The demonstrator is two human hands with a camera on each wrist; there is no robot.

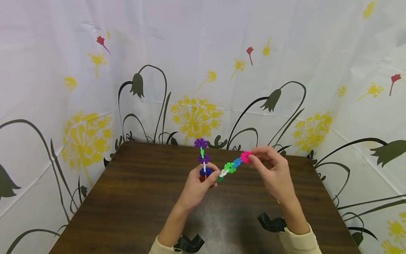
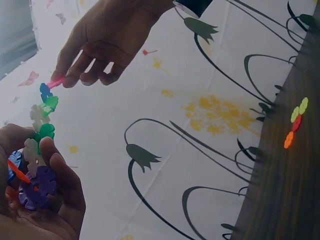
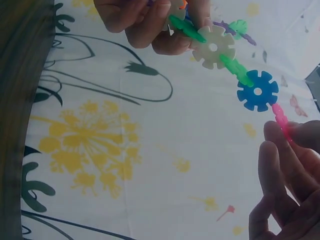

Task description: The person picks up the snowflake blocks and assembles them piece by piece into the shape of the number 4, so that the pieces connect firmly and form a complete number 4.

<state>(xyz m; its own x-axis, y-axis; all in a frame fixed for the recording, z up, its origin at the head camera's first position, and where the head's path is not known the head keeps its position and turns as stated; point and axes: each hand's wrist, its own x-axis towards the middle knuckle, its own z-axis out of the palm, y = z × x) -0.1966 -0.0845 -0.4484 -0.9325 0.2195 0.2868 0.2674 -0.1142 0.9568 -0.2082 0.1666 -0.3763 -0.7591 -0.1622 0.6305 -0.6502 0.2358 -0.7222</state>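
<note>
A chain of notched, flower-shaped linking discs is held up between the two hands above the table. My left hand [image 1: 196,188] grips its middle, with a dark blue disc [image 1: 205,172] at the fingers and an orange disc [image 2: 18,171] partly hidden. Upward from that hand rises a branch ending in a purple disc [image 1: 201,143]. Toward the right run green and white discs, then a blue disc [image 3: 257,91] and a pink disc [image 3: 281,121] at the end. Thumb and forefinger of my right hand [image 1: 275,173] pinch the pink disc, which is joined to the blue one.
Several joined discs, yellow-green, red [image 2: 297,122] and orange, lie on the dark wooden table [image 1: 142,204]. Behind the table hangs a white curtain [image 1: 196,46] with printed flowers. A black curved mount [image 1: 272,223] sits at each wrist.
</note>
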